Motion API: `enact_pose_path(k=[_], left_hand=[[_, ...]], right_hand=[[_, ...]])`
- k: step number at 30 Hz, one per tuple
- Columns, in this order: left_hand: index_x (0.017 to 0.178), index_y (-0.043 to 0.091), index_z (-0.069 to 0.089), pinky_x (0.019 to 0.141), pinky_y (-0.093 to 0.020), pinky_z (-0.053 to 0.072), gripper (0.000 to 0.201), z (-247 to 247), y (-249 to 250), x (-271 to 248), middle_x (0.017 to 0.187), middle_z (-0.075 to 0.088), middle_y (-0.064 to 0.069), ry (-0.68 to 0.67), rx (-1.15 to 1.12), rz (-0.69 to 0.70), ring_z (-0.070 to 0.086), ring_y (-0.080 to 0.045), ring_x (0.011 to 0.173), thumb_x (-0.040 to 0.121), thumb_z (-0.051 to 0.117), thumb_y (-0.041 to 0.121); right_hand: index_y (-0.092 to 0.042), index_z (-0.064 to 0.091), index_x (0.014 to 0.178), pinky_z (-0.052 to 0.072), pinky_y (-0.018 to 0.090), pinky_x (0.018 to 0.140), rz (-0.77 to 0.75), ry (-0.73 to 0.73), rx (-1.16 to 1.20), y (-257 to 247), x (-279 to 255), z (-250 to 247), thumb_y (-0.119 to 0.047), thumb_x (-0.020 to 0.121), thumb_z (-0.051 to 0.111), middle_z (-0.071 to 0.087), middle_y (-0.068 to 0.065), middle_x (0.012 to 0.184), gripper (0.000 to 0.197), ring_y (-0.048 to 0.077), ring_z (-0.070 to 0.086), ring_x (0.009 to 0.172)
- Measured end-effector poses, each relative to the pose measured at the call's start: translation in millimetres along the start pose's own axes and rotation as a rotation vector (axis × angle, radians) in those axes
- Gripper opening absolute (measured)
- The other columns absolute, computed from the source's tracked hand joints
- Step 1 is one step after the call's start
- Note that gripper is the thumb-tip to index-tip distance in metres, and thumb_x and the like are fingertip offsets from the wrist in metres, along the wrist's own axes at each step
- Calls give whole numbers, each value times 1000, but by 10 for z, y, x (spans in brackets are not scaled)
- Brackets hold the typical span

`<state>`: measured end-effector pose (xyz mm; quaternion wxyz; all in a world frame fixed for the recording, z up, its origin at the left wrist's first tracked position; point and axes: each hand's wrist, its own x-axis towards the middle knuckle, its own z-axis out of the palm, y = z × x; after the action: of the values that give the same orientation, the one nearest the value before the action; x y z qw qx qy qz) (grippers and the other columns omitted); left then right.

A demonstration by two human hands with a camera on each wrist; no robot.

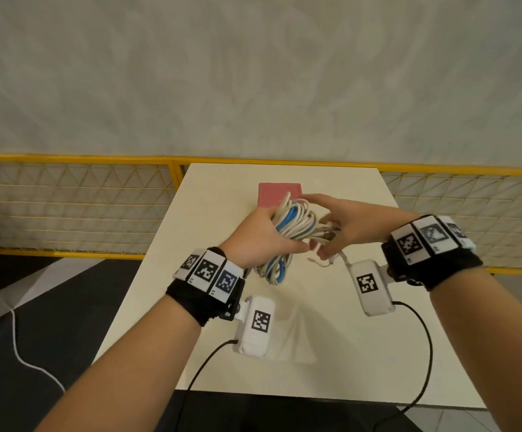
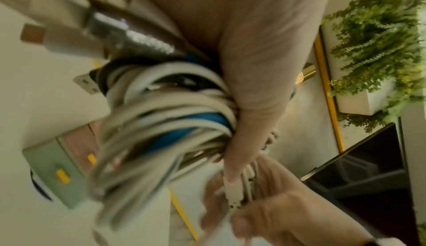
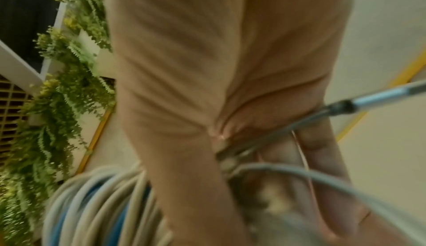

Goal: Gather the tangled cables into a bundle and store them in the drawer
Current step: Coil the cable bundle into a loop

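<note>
A coil of white and blue cables point(image 1: 294, 222) is held above the white table point(image 1: 315, 344). My left hand point(image 1: 269, 236) grips the coil from the left, thumb across its front. My right hand point(image 1: 337, 226) reaches in from the right, index finger over the top, its other fingers and thumb curled round the loose plug ends point(image 1: 325, 241). The left wrist view shows the coil point(image 2: 166, 111) under my thumb, and my right hand's fingers point(image 2: 265, 206) on the ends. Behind the coil stands a small pink drawer box point(image 1: 280, 193), shown with green front and yellow handles point(image 2: 55, 170), partly hidden.
A yellow mesh fence point(image 1: 66, 194) runs behind the table, against a pale wall. Black leads hang from both wrist cameras over the table's near edge. A white cord point(image 1: 13, 332) lies on the dark floor at left. Green plants point(image 2: 380, 40) show in the wrist views.
</note>
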<state>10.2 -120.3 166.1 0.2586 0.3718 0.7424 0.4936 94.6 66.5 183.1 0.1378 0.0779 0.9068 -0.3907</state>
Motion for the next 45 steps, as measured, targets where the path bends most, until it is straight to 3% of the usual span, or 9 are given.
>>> enact_pose_path(k=[4,11,15,18,24,30,34,39,45], left_hand=[[81,19,68,62,-17,52,15,-135,-22,-2,69,70,8,71,-62,-28,65,-1,62,79,77,7],[68,16,66,60,-25,53,18,-41,6,69,59,63,3,274,-223,-48,62,-11,56,79,73,4],[73,19,70,62,-24,58,16,2,9,64,63,70,4,335,-351,-47,68,-11,62,80,75,5],[75,16,71,67,-30,59,13,-32,23,52,68,70,-2,344,-368,-47,69,-15,65,80,74,4],[86,7,72,75,-41,59,6,-116,33,79,79,71,-13,404,-454,-61,69,-24,69,80,75,7],[88,21,72,72,-26,60,12,-24,86,121,84,77,1,380,-416,14,74,-12,79,81,79,15],[96,23,70,69,-18,58,24,-51,147,146,85,76,7,326,-324,59,73,-4,81,76,83,20],[101,24,66,70,-18,57,34,-108,130,153,88,73,8,255,-222,38,71,0,79,73,84,20],[104,8,68,76,-32,61,29,-87,43,173,90,73,-9,280,-163,17,72,-19,84,77,78,10]], right_hand=[[-23,59,100,47,27,70,-16,45,46,83,-94,26,-27,92,58,69,0,82,9,16,71,75],[-29,48,94,45,32,61,-166,486,368,-54,99,358,-21,100,42,51,0,73,12,15,49,59],[-22,36,131,53,28,66,-191,596,555,-140,190,424,-21,98,44,65,-1,102,34,16,66,82],[-20,47,122,57,35,74,-263,693,407,-121,189,378,-19,94,51,66,-1,102,28,15,67,89],[-24,54,75,34,25,52,-183,533,372,-155,198,400,-22,101,39,44,-3,60,30,1,40,44],[-21,58,91,51,26,69,-129,465,829,-501,223,472,-27,101,30,62,-2,83,31,7,60,70],[-35,58,100,44,48,102,-149,364,949,-559,229,485,-47,101,21,63,-4,111,39,17,56,117],[-21,50,132,45,49,101,-104,228,791,-494,213,431,-53,99,19,61,5,127,55,22,58,118],[-32,49,123,51,26,93,-113,121,535,-512,117,374,-51,98,26,64,-12,111,39,4,65,100]])
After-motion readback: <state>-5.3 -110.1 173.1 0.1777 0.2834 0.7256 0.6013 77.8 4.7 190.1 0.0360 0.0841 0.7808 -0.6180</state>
